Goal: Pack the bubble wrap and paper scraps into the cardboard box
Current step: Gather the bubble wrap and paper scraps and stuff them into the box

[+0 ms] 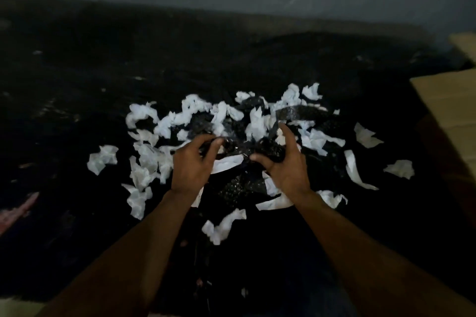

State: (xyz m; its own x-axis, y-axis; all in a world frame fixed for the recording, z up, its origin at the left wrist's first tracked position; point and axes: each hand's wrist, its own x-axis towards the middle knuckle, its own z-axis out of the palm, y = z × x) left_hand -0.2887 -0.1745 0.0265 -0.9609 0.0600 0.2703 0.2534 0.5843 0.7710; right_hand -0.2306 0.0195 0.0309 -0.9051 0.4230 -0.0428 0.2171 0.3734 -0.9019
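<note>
Both hands, left hand and right hand, pinched the bubble wrap between curled fingers; the cardboard box lay far right, nearer the right hand

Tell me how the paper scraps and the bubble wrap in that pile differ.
Colour: the paper scraps are white and stand out; the bubble wrap looks dark and glinting.
Spread: the paper scraps are scattered out to the pile's edges; the bubble wrap sits mostly in the middle.
Handling: the left hand and right hand grip mainly bubble wrap; most paper scraps lie untouched.
Both lie on the dark floor.
</note>
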